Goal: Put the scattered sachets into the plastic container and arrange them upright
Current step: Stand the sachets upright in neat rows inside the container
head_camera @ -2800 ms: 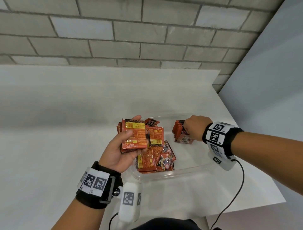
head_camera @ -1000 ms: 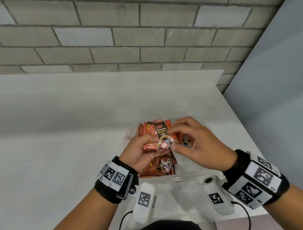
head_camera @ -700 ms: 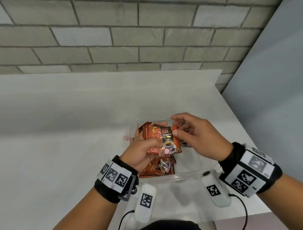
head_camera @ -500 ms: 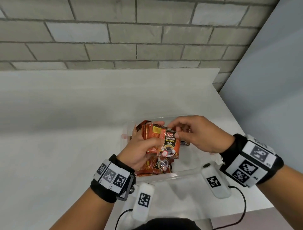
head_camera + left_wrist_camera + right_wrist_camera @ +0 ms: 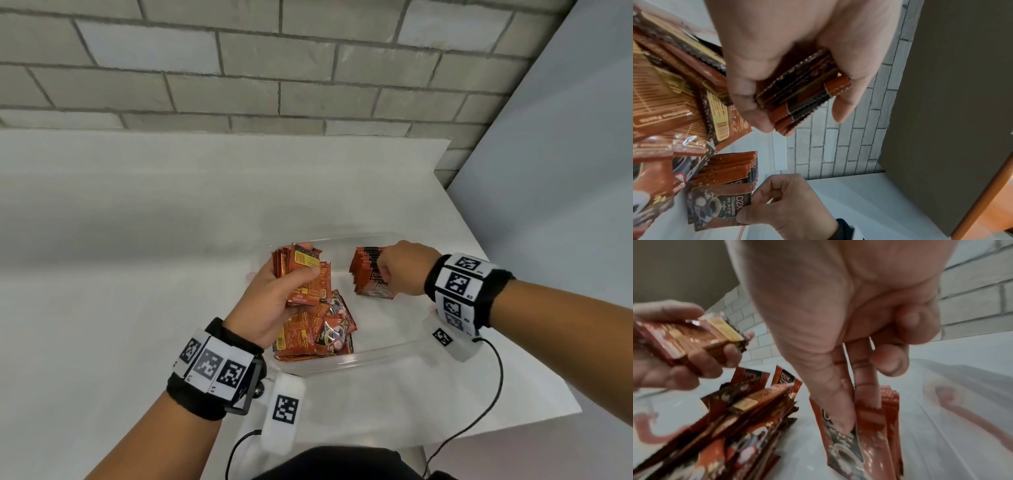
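A clear plastic container (image 5: 359,358) sits on the white table. My left hand (image 5: 303,269) grips a stack of orange coffee sachets (image 5: 310,291) above the container's left side; the same stack (image 5: 803,91) fills the left wrist view. A row of sachets (image 5: 364,270) stands upright at the container's right end. My right hand (image 5: 383,274) pinches the front sachet (image 5: 844,447) of that row between thumb and fingers, with its lower edge down in the container. A loose pile of sachets (image 5: 318,334) lies flat in the near left corner.
The table's right edge (image 5: 513,342) runs close to the container, with a grey wall panel beyond it. A brick wall (image 5: 308,68) stands behind the table. Bare white tabletop (image 5: 120,257) stretches to the left. Wrist camera cables (image 5: 493,394) hang near the front edge.
My right hand has drawn one sachet off the stack in my left hand and carried it right to the front of the upright row. The left hand stays in place with its stack.
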The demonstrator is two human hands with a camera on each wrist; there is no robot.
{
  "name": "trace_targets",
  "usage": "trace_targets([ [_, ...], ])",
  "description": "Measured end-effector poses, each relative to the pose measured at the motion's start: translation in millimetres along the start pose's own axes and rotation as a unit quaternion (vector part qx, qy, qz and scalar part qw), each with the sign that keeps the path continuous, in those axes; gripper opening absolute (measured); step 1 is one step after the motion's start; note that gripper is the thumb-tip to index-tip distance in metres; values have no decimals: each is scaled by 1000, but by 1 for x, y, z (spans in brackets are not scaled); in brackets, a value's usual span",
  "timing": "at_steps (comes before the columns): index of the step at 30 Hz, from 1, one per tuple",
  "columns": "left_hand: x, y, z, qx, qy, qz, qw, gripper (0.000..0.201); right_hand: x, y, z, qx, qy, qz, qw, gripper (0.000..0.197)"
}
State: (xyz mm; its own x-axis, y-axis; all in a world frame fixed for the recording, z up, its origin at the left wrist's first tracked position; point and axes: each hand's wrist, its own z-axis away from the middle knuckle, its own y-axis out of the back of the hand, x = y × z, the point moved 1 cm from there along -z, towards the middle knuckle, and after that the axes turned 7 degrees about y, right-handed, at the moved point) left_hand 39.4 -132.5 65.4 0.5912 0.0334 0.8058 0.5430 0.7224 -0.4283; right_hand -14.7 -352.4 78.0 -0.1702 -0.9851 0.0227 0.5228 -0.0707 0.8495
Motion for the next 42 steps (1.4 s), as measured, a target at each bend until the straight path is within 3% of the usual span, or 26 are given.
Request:
trace_targets([
  [16, 0, 4, 1, -4, 4, 5, 1000, 50, -7, -1, -14, -2, -8, 89, 996, 9],
  [33, -7, 4, -6, -21, 13, 47, 999, 42, -1, 8, -8, 39, -20, 68, 997, 12],
  [36, -8, 5, -7, -24, 30, 65, 997, 36, 0, 13, -1, 52, -18, 26, 998, 18],
  [38, -8, 5, -7, -35, 36, 68, 996, 40, -1, 19, 8, 109, 15, -62, 992, 18],
  [40, -8, 4, -8, -47, 36, 68, 996, 48, -11, 26, 22, 187, 79, -211, 956, 18],
  [42, -8, 2, -8, -53, 29, 63, 996, 52, -26, 32, 36, 222, 131, -340, 904, 23],
])
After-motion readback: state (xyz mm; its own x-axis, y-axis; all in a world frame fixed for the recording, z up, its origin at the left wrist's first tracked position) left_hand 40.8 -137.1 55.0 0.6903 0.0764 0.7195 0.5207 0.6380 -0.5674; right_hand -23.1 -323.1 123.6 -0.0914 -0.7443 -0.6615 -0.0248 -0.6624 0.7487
